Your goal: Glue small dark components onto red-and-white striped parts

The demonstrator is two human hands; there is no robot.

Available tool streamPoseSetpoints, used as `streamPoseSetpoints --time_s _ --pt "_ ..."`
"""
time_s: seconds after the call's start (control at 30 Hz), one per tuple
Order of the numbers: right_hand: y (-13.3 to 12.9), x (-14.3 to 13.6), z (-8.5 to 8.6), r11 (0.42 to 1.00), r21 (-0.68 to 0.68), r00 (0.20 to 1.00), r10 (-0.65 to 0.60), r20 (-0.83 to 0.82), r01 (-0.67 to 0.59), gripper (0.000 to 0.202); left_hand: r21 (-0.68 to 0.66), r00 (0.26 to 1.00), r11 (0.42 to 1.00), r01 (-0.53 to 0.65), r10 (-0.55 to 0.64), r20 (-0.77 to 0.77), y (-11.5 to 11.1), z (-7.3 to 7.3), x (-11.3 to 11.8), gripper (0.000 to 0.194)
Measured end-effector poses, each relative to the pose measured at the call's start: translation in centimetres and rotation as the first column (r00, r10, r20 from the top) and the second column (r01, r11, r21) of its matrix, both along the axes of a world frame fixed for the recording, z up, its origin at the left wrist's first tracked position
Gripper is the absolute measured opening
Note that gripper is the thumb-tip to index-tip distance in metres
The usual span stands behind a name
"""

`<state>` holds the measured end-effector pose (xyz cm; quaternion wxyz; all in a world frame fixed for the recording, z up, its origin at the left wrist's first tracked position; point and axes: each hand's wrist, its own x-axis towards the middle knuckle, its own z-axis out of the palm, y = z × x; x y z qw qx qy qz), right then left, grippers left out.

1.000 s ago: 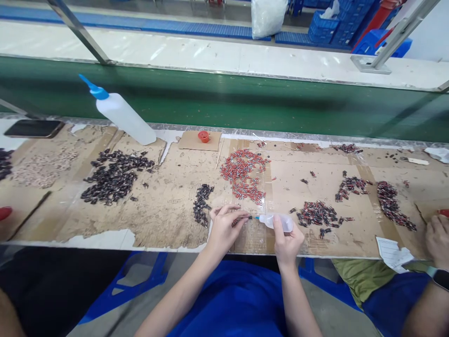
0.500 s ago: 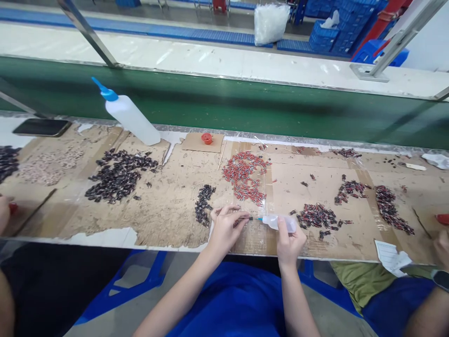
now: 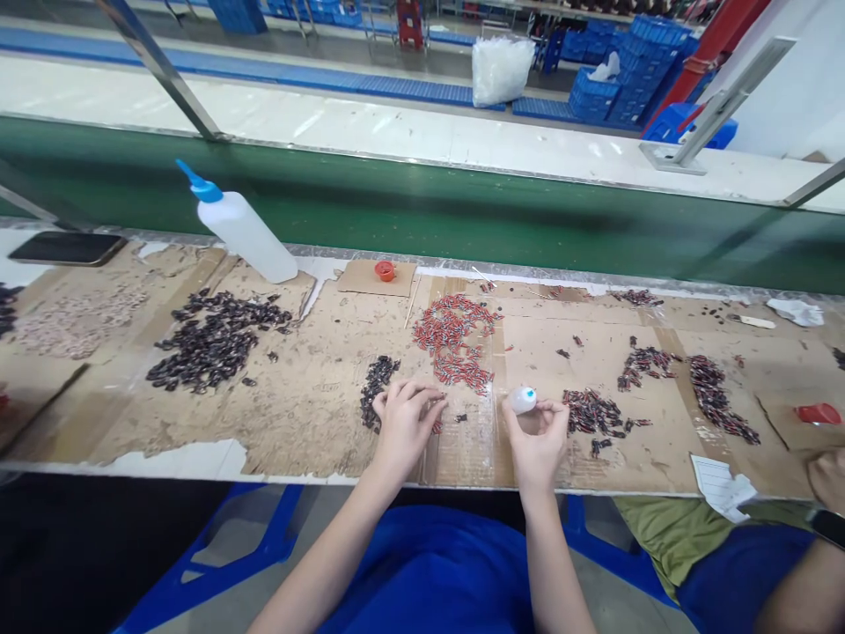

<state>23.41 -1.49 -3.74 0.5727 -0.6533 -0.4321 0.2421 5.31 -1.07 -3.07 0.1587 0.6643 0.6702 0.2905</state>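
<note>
My right hand [image 3: 540, 445] grips a small translucent squeeze bottle [image 3: 521, 401], its blue tip turned up toward me. My left hand [image 3: 407, 427] has its fingers bent and drawn together low over the cardboard; what sits between the fingertips is hidden, though a bit of red shows just below them. Beside it on the left lies a small heap of black parts [image 3: 378, 387]. A single dark piece [image 3: 460, 418] rests on the cardboard between my hands. Beyond them spreads a pile of small red parts [image 3: 455, 330], and right of the bottle lies a pile of red-and-black pieces [image 3: 591, 412].
A large white bottle with blue nozzle [image 3: 247, 233] stands at the back left, near a bigger black heap [image 3: 204, 343] and a phone [image 3: 68, 248]. A red cap [image 3: 384, 270] sits behind the red pile. At right, a co-worker's hand [image 3: 828, 480] is near another red cap [image 3: 819, 413].
The bottle has tipped from lying sideways, tip toward my left hand, to tip-up. My left hand has drawn back leftward, and a dark piece now lies loose between the hands.
</note>
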Motion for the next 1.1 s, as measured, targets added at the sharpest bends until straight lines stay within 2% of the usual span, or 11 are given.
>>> streamPoseSetpoints --time_s 0.13,0.2,0.23,0.27,0.33,0.43,0.5,0.63,0.87,0.97,1.1 --pt "-2.0 -0.5 1.0 0.981 0.186 0.970 -0.098 0.221 0.057 0.049 0.089 0.998 0.996 0.013 -0.007 -0.060 -0.4 -0.6 0.0 0.023" --pt "-3.4 -1.3 1.8 0.961 0.268 0.948 -0.140 0.287 0.060 0.038 0.155 0.997 0.986 0.054 -0.045 -0.064 -0.5 -0.6 -0.2 0.023" --pt "-4.1 -1.9 2.2 0.966 0.259 0.954 -0.097 0.283 0.022 0.032 0.195 0.995 0.976 0.098 -0.089 -0.051 -0.6 -0.6 -0.3 0.023" --pt "-4.5 -2.6 2.5 0.980 0.197 0.969 -0.012 0.246 -0.038 0.027 0.242 0.991 0.961 0.134 -0.128 -0.041 -0.7 -0.4 -0.3 0.024" --pt "-5.0 -3.9 2.9 0.991 0.033 0.991 0.131 0.038 -0.133 0.027 0.330 0.968 0.912 0.244 -0.252 -0.019 -0.9 0.1 0.0 0.022" --pt "-4.8 -5.0 2.9 0.973 -0.119 0.942 0.156 -0.297 -0.198 0.028 0.427 0.922 0.833 0.352 -0.387 -0.005 -1.7 1.1 0.8 0.017" --pt "-4.6 -5.0 2.6 0.968 -0.135 0.907 0.145 -0.395 -0.213 0.024 0.460 0.917 0.813 0.357 -0.400 -0.004 -2.1 1.5 1.3 0.016" --pt "-4.4 -4.3 2.1 0.970 -0.116 0.889 0.144 -0.434 -0.214 0.023 0.428 0.944 0.850 0.306 -0.329 -0.022 -2.3 1.0 1.4 0.013" --pt "-4.8 -3.4 1.7 0.984 -0.081 0.941 0.126 -0.314 -0.158 0.019 0.342 0.964 0.902 0.264 -0.237 -0.120 -1.3 -2.1 1.0 0.027" --pt "-4.9 -3.3 1.4 0.983 -0.090 0.945 0.128 -0.300 -0.162 0.021 0.311 0.961 0.910 0.275 -0.261 -0.087 -1.2 -2.0 1.2 0.029" --pt "-4.6 -3.3 1.7 0.980 -0.107 0.940 0.126 -0.317 -0.167 0.024 0.310 0.934 0.891 0.333 -0.357 0.022 -1.3 -0.6 1.6 0.025"
